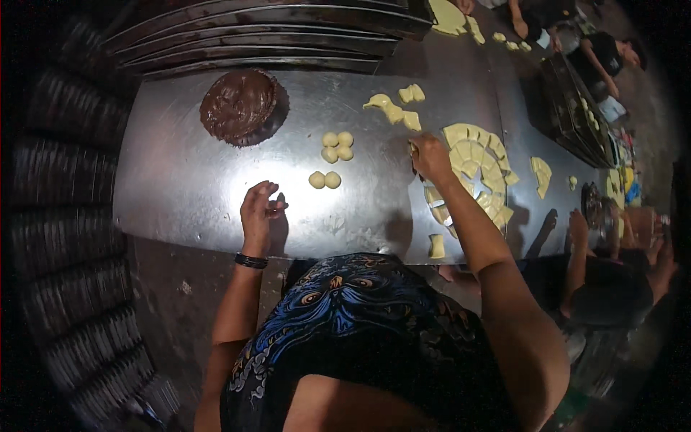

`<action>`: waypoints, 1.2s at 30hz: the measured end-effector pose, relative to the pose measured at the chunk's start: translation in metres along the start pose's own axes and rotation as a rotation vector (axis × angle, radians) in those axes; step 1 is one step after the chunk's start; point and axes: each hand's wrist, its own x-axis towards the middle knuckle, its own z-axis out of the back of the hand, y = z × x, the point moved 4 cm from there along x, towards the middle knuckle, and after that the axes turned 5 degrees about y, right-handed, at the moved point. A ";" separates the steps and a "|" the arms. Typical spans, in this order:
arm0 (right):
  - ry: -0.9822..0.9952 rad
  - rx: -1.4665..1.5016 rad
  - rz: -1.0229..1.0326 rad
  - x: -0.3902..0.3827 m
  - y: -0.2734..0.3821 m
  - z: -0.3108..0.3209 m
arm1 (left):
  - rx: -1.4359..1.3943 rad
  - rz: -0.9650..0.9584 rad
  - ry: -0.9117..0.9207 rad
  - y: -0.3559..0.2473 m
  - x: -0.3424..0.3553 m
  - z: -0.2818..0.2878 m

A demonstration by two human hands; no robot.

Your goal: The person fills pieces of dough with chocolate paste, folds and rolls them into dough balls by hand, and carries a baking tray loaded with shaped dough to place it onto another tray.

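My left hand [260,210] hovers over the near left of the metal table [173,180], fingers curled but apart and holding nothing; its fingertips look dark. My right hand [432,160] is closed at the left side of a ring of cut pale yellow dough pieces [471,151]. A small pale edge shows at its fingertips, seemingly a piece of dough, mostly hidden by the fingers. Between the hands sit several round dough balls [337,146], with a pair of balls [324,180] nearer me. A mound of dark brown paste [239,106] stands at the far left.
Loose dough strips [392,109] lie beyond my right hand. One cut piece [436,246] is near the front edge. Stacked dark trays [259,36] border the far side; racks of trays [79,216] stand left. Other people work at the right, near another tray stack [576,108].
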 end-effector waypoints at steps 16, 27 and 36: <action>0.340 1.929 -0.181 -0.021 0.202 0.012 | -0.240 -0.531 -0.288 -0.059 -0.016 -0.090; 1.289 1.589 -0.202 0.045 0.284 -0.008 | -0.249 -0.149 0.002 -0.033 0.025 0.004; 0.144 0.212 0.547 0.163 0.338 -0.031 | -0.481 -0.138 -0.154 -0.027 0.036 0.099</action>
